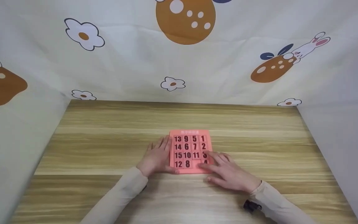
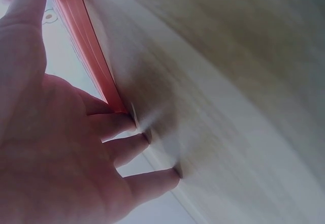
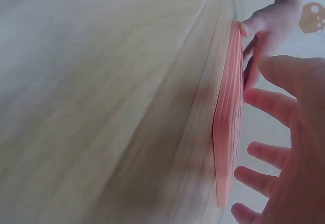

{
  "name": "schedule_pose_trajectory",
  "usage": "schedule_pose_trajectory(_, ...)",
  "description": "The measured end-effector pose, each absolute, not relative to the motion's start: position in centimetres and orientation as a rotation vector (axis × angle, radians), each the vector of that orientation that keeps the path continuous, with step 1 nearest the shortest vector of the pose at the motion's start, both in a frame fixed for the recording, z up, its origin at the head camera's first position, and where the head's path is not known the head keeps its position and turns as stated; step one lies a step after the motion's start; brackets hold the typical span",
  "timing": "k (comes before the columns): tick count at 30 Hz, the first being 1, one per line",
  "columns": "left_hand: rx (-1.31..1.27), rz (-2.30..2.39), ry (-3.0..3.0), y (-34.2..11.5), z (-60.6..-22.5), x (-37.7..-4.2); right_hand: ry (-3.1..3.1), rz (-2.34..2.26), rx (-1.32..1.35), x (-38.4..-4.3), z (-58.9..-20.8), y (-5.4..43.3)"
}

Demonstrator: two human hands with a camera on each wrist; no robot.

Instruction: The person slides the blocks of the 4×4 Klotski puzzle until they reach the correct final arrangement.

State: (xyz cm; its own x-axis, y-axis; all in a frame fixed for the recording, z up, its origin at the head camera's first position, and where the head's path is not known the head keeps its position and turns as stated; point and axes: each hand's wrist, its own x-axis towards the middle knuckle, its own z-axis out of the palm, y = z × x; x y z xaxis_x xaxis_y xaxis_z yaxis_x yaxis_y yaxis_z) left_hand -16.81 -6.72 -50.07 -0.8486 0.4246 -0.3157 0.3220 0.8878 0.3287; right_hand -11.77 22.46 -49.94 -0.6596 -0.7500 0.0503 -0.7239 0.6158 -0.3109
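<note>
A pink number sliding puzzle (image 1: 194, 170) lies flat on the wooden table, its black-numbered tiles in a square grid. One gap shows in the bottom row, between the 8 tile (image 1: 187, 164) and the 4 tile (image 1: 205, 162). My left hand (image 1: 156, 158) holds the puzzle's left side, thumb at the near corner and fingers along the edge. In the left wrist view, several fingertips (image 2: 157, 183) of it rest on the table. Over the right columns my right hand (image 1: 232, 175) reaches with extended fingers, one fingertip by the gap and another partly covering the 3 tile (image 1: 204, 155).
The wooden table (image 1: 110, 124) extends around the puzzle on all sides. Pale cloth (image 1: 129, 62) printed with flowers and rabbits rises behind the table and at both sides. A black strap piece (image 1: 252, 206) sits at the right wrist.
</note>
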Motion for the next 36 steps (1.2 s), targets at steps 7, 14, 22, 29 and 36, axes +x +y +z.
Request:
schedule_pose_trajectory(7,0.557,0.356,2.675,-6.7,-49.9,-16.7,2.719,-0.423,-1.286,-12.2,-49.9,20.9)
schedule_pose_trajectory(14,0.557,0.332,2.668,-6.7,-50.0,-16.6,2.710,-0.346,-1.424,-12.5,-50.2,19.6)
schedule_pose_trajectory(22,0.560,0.325,2.664,-6.7,-50.0,-16.8,2.723,-0.361,-1.431,-12.4,-50.4,20.5)
schedule_pose_trajectory(29,0.557,0.307,2.654,-6.5,-50.2,-16.8,2.758,-0.436,-1.355,-12.1,-50.7,22.4)
schedule_pose_trajectory(36,0.584,0.290,2.663,-6.1,-50.0,-16.9,2.759,-0.488,-1.295,-12.2,-50.8,23.0)
